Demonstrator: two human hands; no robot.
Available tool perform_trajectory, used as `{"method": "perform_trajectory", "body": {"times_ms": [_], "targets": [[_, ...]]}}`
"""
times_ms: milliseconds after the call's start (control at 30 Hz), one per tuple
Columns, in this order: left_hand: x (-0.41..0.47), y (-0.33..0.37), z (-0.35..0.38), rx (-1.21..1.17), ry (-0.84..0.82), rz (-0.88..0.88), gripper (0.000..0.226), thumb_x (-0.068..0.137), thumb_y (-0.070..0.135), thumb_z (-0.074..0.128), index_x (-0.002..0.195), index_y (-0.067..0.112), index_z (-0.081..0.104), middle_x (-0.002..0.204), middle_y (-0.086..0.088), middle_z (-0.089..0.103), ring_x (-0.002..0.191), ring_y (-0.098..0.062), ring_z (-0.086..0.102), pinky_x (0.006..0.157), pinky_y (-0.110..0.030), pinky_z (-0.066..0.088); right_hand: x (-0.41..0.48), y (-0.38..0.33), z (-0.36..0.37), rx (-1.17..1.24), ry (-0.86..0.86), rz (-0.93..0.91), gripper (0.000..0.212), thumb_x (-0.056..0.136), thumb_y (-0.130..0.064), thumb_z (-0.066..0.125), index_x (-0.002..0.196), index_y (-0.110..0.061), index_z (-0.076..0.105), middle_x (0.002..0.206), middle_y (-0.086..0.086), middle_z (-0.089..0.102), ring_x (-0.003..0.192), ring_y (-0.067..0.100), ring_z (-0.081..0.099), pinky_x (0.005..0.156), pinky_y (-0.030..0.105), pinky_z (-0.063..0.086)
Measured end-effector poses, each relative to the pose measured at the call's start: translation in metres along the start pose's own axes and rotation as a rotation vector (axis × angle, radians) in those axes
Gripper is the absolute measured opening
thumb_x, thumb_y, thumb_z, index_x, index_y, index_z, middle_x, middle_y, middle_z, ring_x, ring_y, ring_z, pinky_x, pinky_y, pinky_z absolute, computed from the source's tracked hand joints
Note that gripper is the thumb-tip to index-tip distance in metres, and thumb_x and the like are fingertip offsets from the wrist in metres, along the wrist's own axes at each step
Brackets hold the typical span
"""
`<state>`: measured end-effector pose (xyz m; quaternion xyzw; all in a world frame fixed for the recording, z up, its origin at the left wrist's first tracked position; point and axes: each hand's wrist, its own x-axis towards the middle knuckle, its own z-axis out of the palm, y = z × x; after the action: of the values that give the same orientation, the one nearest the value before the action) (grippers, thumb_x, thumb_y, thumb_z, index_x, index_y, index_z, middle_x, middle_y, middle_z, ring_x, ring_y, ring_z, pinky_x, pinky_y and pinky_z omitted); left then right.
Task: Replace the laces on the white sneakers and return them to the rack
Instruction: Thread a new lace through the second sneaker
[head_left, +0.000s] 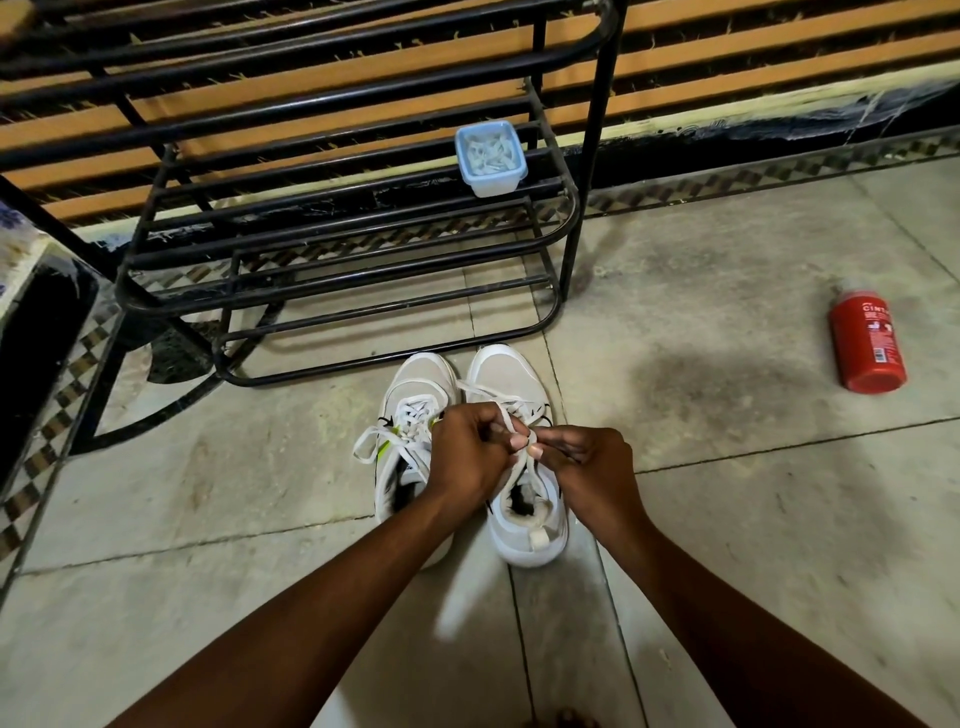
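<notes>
Two white sneakers stand side by side on the tiled floor in front of the black metal rack (332, 244), toes toward it. The left sneaker (410, 395) is laced, with a loop of its lace lying loose to the left. Over the right sneaker (511, 384) both my hands work its white lace (511, 422). My left hand (467, 449) grips the lace with curled fingers. My right hand (582, 454) pinches the lace between thumb and fingertips, close against the left hand. The eyelets under my hands are hidden.
A small light-blue plastic box (491, 156) holding white items sits on a middle shelf of the rack, at its right end. A red bottle (865, 345) lies on the floor to the right. A dark object (36, 353) stands at the left edge.
</notes>
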<state>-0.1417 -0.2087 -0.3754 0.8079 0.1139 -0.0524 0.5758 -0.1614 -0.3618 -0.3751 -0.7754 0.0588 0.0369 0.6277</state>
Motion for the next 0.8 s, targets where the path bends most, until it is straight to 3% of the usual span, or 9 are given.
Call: {"method": "perform_trajectory", "body": {"times_ms": [100,167,333,467,633,800], "targets": [[0.002,0.004,0.002,-0.050,0.008,-0.062,0.014,0.085,-0.009,0.076,0.077,-0.010,0.065,0.076,-0.024,0.070,0.062,-0.018,0.066,0.056,-0.029,0.054,0.002,0.003,-0.001,-0.019,0.002,-0.003,0.026,0.079,-0.009,0.081,0.084,-0.035,0.079,0.084,-0.010,0.078,0.084,0.007,0.074,0.087,0.044,0.059],[0.005,0.007,0.003,-0.042,-0.002,-0.084,0.013,0.084,-0.008,0.078,0.076,-0.007,0.067,0.069,-0.013,0.068,0.059,-0.016,0.066,0.054,-0.026,0.055,0.004,0.007,-0.003,-0.040,-0.013,-0.026,0.018,0.084,-0.012,0.077,0.093,-0.028,0.081,0.088,-0.007,0.078,0.088,0.009,0.074,0.087,0.045,0.059],[0.009,0.005,0.002,0.027,-0.065,-0.015,0.026,0.078,-0.004,0.083,0.066,0.012,0.068,0.069,-0.001,0.073,0.068,-0.020,0.071,0.071,-0.037,0.058,0.007,0.010,-0.006,0.100,-0.052,0.071,0.032,0.093,0.008,0.058,0.092,-0.018,0.078,0.090,0.009,0.077,0.090,0.022,0.076,0.090,0.050,0.059],[0.006,0.010,0.003,0.052,-0.054,0.001,0.030,0.078,-0.008,0.083,0.065,0.004,0.059,0.060,0.006,0.071,0.061,-0.006,0.070,0.065,-0.024,0.053,0.009,0.004,-0.006,-0.033,-0.057,-0.015,0.025,0.090,0.000,0.063,0.085,-0.020,0.075,0.082,0.000,0.076,0.081,0.017,0.075,0.080,0.047,0.062],[0.003,0.019,-0.010,0.207,-0.088,-0.015,0.036,0.065,0.012,0.096,0.068,0.015,0.061,0.077,0.002,0.074,0.075,-0.016,0.074,0.071,-0.032,0.059,0.014,0.000,-0.003,-0.227,-0.062,-0.082,0.010,0.080,-0.019,0.056,0.076,-0.026,0.060,0.072,-0.008,0.067,0.073,0.019,0.070,0.071,0.049,0.060],[-0.009,0.020,-0.017,0.431,-0.074,0.007,0.036,0.062,0.022,0.098,0.081,0.016,0.069,0.078,0.005,0.072,0.073,-0.012,0.070,0.071,-0.031,0.059,0.015,-0.002,-0.004,-0.119,-0.023,-0.064,0.024,0.086,0.010,0.049,0.077,-0.012,0.054,0.073,0.013,0.064,0.068,0.025,0.067,0.065,0.044,0.062]]}}
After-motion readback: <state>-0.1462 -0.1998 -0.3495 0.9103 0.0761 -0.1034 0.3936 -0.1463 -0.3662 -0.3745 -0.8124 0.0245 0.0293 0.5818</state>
